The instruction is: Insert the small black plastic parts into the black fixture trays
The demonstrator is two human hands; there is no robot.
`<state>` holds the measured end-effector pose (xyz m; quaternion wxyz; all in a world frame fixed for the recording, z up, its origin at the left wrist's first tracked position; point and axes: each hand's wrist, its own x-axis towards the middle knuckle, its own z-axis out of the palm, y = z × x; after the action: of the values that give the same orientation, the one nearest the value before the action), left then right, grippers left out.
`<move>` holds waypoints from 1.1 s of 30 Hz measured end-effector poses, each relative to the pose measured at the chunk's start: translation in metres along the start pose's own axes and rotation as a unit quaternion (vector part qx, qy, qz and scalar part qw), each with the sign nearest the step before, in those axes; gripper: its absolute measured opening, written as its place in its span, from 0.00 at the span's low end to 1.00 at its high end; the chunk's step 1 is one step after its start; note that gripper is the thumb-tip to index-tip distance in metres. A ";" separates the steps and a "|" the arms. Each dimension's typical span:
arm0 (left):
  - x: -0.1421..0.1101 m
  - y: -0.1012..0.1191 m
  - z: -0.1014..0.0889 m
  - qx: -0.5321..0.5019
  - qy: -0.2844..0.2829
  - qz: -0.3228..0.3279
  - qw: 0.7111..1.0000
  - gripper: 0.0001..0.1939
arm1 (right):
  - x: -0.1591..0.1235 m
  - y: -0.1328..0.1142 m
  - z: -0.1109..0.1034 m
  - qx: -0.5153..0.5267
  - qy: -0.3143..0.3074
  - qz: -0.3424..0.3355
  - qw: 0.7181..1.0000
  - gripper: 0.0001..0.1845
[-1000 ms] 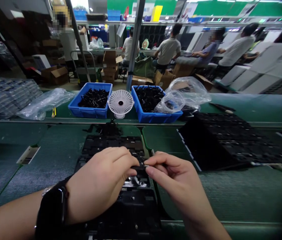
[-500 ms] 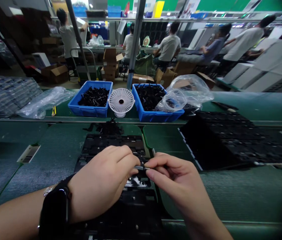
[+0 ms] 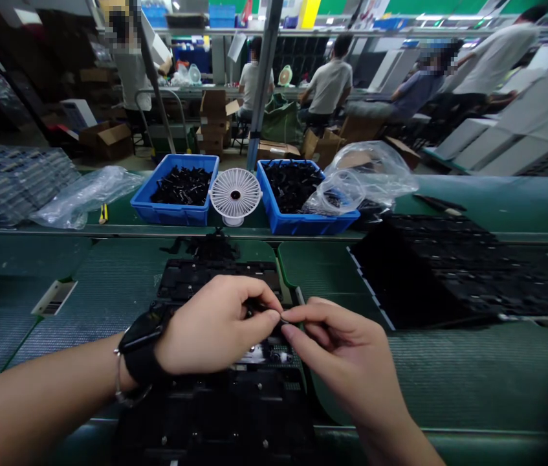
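Observation:
My left hand (image 3: pixel 222 323), with a watch (image 3: pixel 145 340) on its wrist, is closed in a pinch above the black panels. My right hand (image 3: pixel 344 349) meets it fingertip to fingertip, thumb and forefinger pressed together. Between the fingertips is a small dark part (image 3: pixel 281 318), mostly hidden by the fingers. Under the hands lie several black plastic panels (image 3: pixel 220 408) in a row towards me, with small screws or studs on them. White patches (image 3: pixel 257 354) show on the panel just below my fingers. Loose black pieces (image 3: pixel 210 247) are heaped beyond the panels.
Two blue bins (image 3: pixel 171 214) of small black parts stand on the ledge, with a white fan (image 3: pixel 235 194) between them. Clear plastic bags (image 3: pixel 371 175) lie about. More black panels (image 3: pixel 477 265) are stacked at right, clear trays (image 3: pixel 11 184) at left. Several people work beyond.
My left hand has turned and its thumb has moved up to my right fingertips. The grey piece seen between the hands is now hidden. My right hand has barely moved.

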<state>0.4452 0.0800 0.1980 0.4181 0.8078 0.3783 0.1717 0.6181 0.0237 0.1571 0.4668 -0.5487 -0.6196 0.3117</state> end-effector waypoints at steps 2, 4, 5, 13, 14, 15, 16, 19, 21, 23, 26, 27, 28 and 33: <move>0.007 -0.006 0.001 0.044 0.029 0.027 0.998 0.06 | 0.002 0.008 -0.002 -0.003 0.013 0.014 1.000 0.05; 0.013 -0.011 0.003 0.105 0.042 0.071 0.991 0.05 | 0.003 0.017 -0.005 0.002 0.034 0.038 0.999 0.07; 0.015 -0.013 0.003 0.135 0.033 0.089 0.986 0.05 | 0.004 0.021 -0.006 0.004 0.043 0.049 0.998 0.08; 0.015 -0.023 0.009 0.258 -0.028 0.094 0.961 0.08 | 0.005 0.037 -0.010 -0.056 -0.007 0.066 0.996 0.10; 0.015 -0.023 0.010 0.261 -0.029 0.091 0.961 0.08 | 0.005 0.035 -0.010 -0.075 -0.028 0.052 0.995 0.09; 0.015 -0.024 0.010 0.264 -0.032 0.089 0.960 0.08 | 0.006 0.034 -0.009 -0.093 -0.057 0.035 0.993 0.08; 0.015 -0.024 0.010 0.267 -0.035 0.087 0.959 0.08 | 0.006 0.032 -0.008 -0.109 -0.091 0.018 0.990 0.07; 0.010 -0.026 0.006 0.270 -0.036 0.081 0.959 0.10 | 0.009 0.025 -0.007 -0.141 -0.182 -0.028 0.973 0.08; 0.004 -0.029 0.001 0.264 -0.038 0.094 0.959 0.11 | 0.011 0.023 -0.007 -0.155 -0.216 -0.047 0.963 0.08; -0.004 -0.033 -0.005 0.281 -0.054 0.137 0.948 0.11 | 0.015 0.020 -0.009 -0.174 -0.244 -0.062 0.952 0.09; -0.018 -0.037 -0.013 0.350 -0.078 0.189 0.914 0.13 | 0.021 0.015 -0.009 -0.204 -0.277 -0.071 0.936 0.10; -0.021 -0.037 -0.014 0.367 -0.078 0.188 0.908 0.14 | 0.023 0.012 -0.009 -0.208 -0.286 -0.067 0.933 0.10; -0.024 -0.035 -0.016 0.376 -0.075 0.180 0.906 0.14 | 0.025 0.010 -0.009 -0.205 -0.292 -0.058 0.932 0.09; -0.023 -0.035 -0.038 0.303 -0.032 0.141 0.942 0.15 | 0.039 0.020 -0.016 -0.001 -0.269 0.112 0.957 0.04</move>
<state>0.3912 0.0964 0.1933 0.1370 0.9466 0.2807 0.0802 0.6419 0.0638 0.1544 0.2447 -0.5108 -0.6574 0.4970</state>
